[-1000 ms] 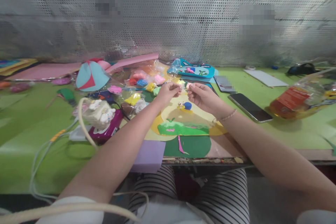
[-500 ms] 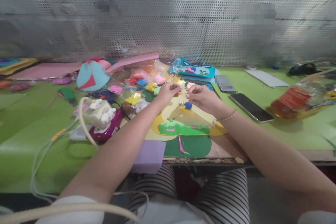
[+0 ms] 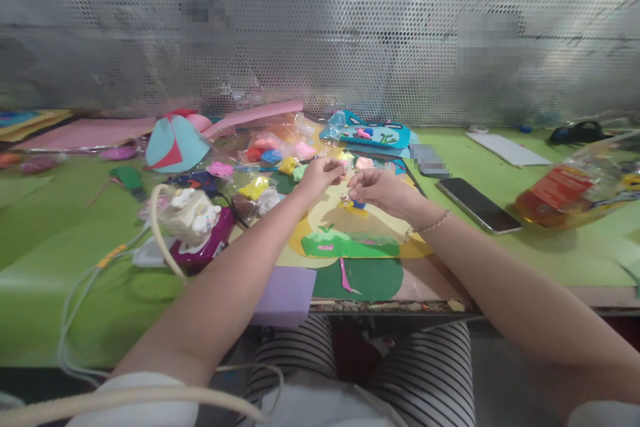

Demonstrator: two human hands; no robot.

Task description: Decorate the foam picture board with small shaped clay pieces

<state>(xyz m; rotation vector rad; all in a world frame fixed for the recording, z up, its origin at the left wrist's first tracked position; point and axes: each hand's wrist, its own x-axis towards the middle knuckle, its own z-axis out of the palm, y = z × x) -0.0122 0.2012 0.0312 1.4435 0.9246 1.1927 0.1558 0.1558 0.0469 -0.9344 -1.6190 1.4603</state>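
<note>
My left hand (image 3: 321, 173) hovers over the far part of a yellow and green craft board (image 3: 360, 240), fingers pinched on a small pale bit I cannot make out. My right hand (image 3: 379, 189) is beside it, fingers curled in a pinch just above a tiny blue and white clay figure (image 3: 356, 203) on the board. Packets of coloured clay (image 3: 273, 153) lie just behind my left hand.
A black phone (image 3: 475, 205) lies right of the board, an orange plastic bag (image 3: 570, 190) farther right. A purple foam block (image 3: 283, 293) sits at the table's near edge. A purple device with a cream bag and cables (image 3: 193, 227) stands left. A perforated metal screen (image 3: 320, 33) closes the back.
My right hand has dropped and moved toward me, down to the small clay figure. My left hand has stayed almost in place.
</note>
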